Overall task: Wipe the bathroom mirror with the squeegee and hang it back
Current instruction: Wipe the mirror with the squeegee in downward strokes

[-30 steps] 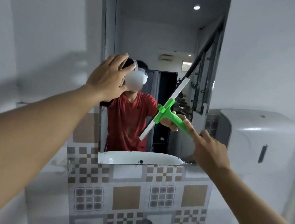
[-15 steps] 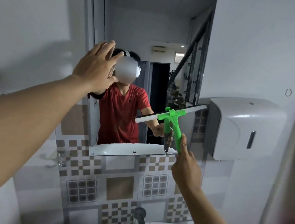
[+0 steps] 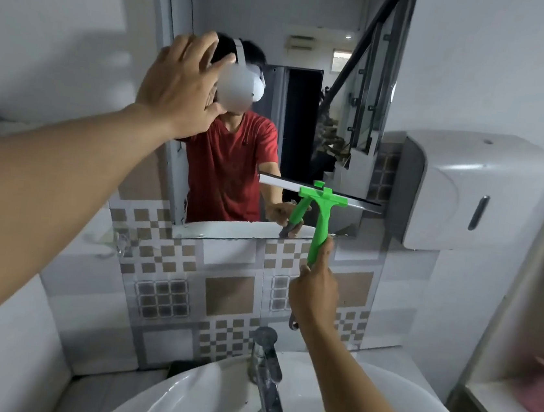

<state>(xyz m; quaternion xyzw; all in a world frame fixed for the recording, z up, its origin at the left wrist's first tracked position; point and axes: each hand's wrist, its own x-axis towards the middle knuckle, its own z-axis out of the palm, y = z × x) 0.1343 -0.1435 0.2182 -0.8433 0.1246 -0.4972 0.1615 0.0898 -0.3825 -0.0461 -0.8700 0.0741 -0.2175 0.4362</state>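
Head view, right hand [image 3: 316, 294] gripping squeegee [image 3: 323, 208], mirror [image 3: 309, 108]

No readable text or numbers anywhere; the white dispenser [image 3: 469, 191] perhaps bears a mark, too blurred to tell.

Faucet [image 3: 267, 371] below mirror [image 3: 275, 104]; dispenser [image 3: 468, 194] right.
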